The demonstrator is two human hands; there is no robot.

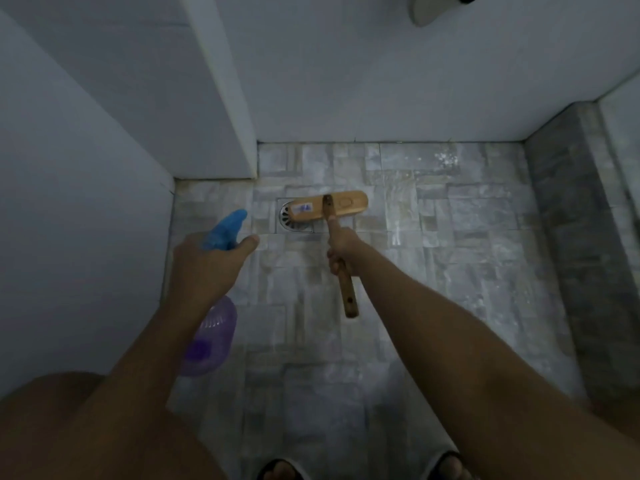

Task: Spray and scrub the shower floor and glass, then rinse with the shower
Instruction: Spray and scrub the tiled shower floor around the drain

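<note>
White walls (381,81) closed in the grey stone-tiled shower floor (450,271), and a white column jutted out at the far left corner. A darker stone kerb (571,220) ran along the right side below the glass (625,140), and part of a shower head (426,10) showed at the top edge. A round metal drain (286,220) sat in the floor, half covered by the wooden head of the brush (343,206), which lay flat on the tiles. The right hand (341,249) reached down with its arm straight. Its fingers were wrapped round the brush handle and the forefinger lay along it towards the head. The left hand (204,261) held the spray bottle (211,337) by the neck above the floor's left side. The blue nozzle pointed forward and the thumb stretched out beside it. The gripping fingers were hidden beneath the hand. Toes (280,471) showed at the bottom edge.
</note>
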